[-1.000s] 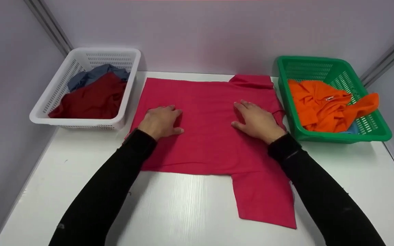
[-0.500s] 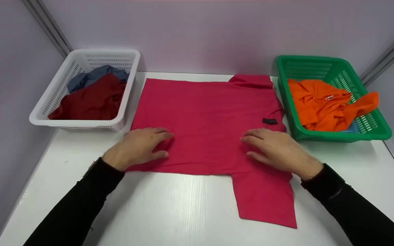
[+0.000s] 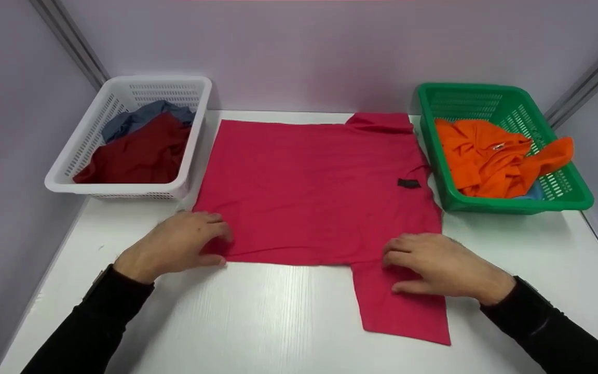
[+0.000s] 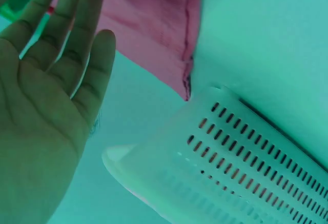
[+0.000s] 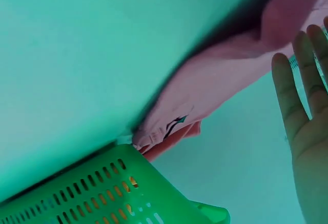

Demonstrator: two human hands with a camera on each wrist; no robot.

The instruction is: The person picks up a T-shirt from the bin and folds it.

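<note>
1. Pale walls [image 3: 309, 57] enclose a white desk [image 3: 278, 322] on three sides.
2. Across its middle lies a crimson shirt [image 3: 304, 192], spread mostly flat between two baskets, one short sleeve [image 3: 408, 317] pointing toward the person and the far one rumpled near the back wall.
3. Over the shirt's near left corner is the left hand [image 3: 179, 244], fingers loosely extended and slightly apart, gripping nothing; whether the fingertips touch the cloth I cannot tell.
4. Above the near sleeve is the right hand [image 3: 442, 265], likewise relaxed, fingers a little bent and spread, grasping nothing; contact is unclear.
5. On the left, a white basket [image 3: 96, 188] holds dark red and blue-grey cloth.
6. On the right, a green basket [image 3: 512, 206] holds an orange garment [image 3: 491, 161].
</note>
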